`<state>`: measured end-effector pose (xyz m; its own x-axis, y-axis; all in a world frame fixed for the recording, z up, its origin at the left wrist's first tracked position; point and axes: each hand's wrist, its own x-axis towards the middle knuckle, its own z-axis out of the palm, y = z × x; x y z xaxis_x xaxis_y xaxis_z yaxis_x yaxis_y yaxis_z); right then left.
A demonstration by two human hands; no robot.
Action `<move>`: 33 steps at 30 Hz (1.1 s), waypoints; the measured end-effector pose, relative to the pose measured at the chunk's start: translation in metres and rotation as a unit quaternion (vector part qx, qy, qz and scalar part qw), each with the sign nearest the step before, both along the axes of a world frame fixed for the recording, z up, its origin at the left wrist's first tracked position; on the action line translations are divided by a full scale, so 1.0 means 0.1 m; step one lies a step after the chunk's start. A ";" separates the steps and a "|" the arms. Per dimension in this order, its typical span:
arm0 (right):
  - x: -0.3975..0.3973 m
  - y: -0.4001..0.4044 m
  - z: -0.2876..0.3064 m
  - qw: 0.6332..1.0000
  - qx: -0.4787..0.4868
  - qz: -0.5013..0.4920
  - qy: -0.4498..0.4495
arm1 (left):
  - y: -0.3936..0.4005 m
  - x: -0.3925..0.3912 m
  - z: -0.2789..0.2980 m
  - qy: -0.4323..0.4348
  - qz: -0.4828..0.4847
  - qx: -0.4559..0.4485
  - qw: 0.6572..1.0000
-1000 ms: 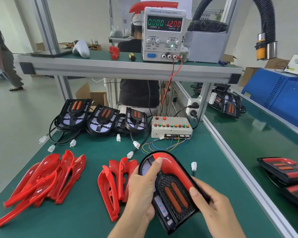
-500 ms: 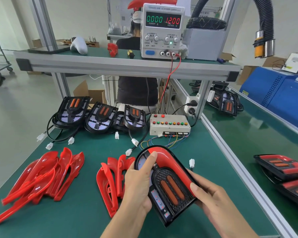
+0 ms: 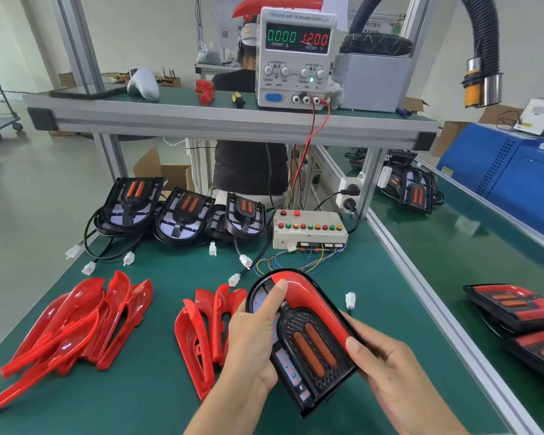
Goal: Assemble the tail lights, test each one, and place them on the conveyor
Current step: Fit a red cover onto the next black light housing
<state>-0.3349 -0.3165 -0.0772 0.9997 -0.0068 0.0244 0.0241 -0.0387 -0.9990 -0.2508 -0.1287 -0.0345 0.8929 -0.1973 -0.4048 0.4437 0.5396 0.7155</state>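
- Both hands hold the tail light (image 3: 305, 337) above the green desk (image 3: 157, 397): left hand (image 3: 255, 337) curled round its left edge, forefinger pressing the red lens cover (image 3: 311, 293); right hand (image 3: 387, 368) gripping the right edge.
- Press evenly round the rim until the cover seats flush.
- Against half a second ago, the grip is unchanged; the light sits slightly nearer.

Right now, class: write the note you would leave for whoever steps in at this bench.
Left hand and right hand both grip one tail light, its red cover on.
Three uncovered housings lie at the back beside the test box; loose red covers lie left.
Finished lights sit on the conveyor.
Left: test this one, place it, assemble the others.
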 end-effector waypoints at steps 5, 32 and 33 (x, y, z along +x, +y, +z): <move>0.00 0.05 0.00 0.999 0.038 0.004 -0.001 | 0.02 0.01 -0.04 -0.015 0.003 0.016 1.000; 0.65 0.43 0.81 0.994 0.008 -0.020 0.111 | -0.10 -0.12 -0.10 -0.158 0.004 0.040 0.987; 0.64 0.44 0.79 0.993 0.019 -0.021 0.111 | -0.10 -0.13 -0.11 -0.158 0.003 0.042 0.987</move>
<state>-0.2705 -0.2727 0.0022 0.9790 -0.0460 -0.1984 -0.1985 0.0024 -0.9801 -0.2639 -0.1382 -0.0460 0.9783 -0.1690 -0.1202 0.1877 0.4752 0.8596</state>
